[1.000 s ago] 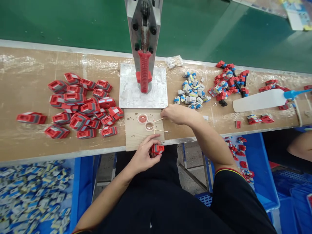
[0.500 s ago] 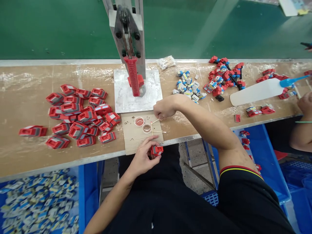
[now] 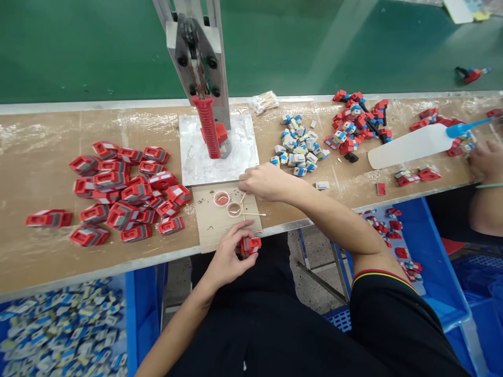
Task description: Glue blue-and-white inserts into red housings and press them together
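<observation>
Near the table's front edge my left hand (image 3: 233,254) grips a red and grey part (image 3: 250,244) between thumb and fingers. Farther up, my right hand (image 3: 259,181) is closed round a thin stick (image 3: 242,198), whose lower end points down beside two small round cups. One cup (image 3: 221,198) holds reddish liquid; the other (image 3: 234,209) looks brownish. They stand on a piece of cardboard (image 3: 208,230), where a cotton swab (image 3: 255,213) lies to the right of the cups.
A press with a red handle (image 3: 207,125) stands on a metal plate (image 3: 190,162). Red parts (image 3: 126,193) lie left, grey-blue pieces (image 3: 301,146) right. A white bottle (image 3: 411,146) lies near another person's hand (image 3: 487,159). Blue bins (image 3: 135,314) sit below.
My right hand has moved slightly left, nearer the cups, with the stick tilted more upright. The view has shifted a little. A red and black part now shows at the upper right.
</observation>
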A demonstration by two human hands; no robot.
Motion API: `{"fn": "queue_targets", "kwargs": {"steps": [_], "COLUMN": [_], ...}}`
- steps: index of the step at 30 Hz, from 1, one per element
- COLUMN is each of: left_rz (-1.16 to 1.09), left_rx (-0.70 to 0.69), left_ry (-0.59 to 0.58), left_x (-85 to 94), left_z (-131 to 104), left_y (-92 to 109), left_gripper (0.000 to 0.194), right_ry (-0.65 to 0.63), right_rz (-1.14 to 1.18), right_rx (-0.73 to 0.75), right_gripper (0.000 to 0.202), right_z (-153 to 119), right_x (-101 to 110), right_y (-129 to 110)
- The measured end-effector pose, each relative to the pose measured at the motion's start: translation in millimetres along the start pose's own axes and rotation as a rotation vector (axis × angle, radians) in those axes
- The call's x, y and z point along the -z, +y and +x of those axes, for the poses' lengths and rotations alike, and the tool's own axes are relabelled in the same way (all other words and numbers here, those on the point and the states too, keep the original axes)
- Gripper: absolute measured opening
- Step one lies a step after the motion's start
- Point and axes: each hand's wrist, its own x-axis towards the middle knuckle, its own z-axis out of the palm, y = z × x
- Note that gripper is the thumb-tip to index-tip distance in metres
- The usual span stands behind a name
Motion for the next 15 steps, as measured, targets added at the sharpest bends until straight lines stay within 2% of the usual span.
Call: {"fn": "queue_targets", "kwargs": {"steps": [5,9,11,15], "left_rz": [-0.019,-0.028,-0.033,-0.054], "left_rx": [0.030,0.024,0.006,-0.034], "left_ry": [-0.002,-0.013,-0.015,-0.039], "left_x": [0.2,0.1,0.3,5.5], "left_z": [1,1,0,-9], "left_y": [-2,-1,1,6], "left_gripper": [0.021,0.022,0.022,0.026], "right_ry": [0.031,0.083,0.227,0.741], "right_rz": [0.057,0.160,0.270,0.562], "right_rx": [-0.054,-0.036,0.017,0.072], "right_gripper": [0.020,0.018,0.018,0.013], "right_z": [14,-9,-31,-67], "right_x": [10,13,4,-29], "right_y": [12,34,36,17]}}
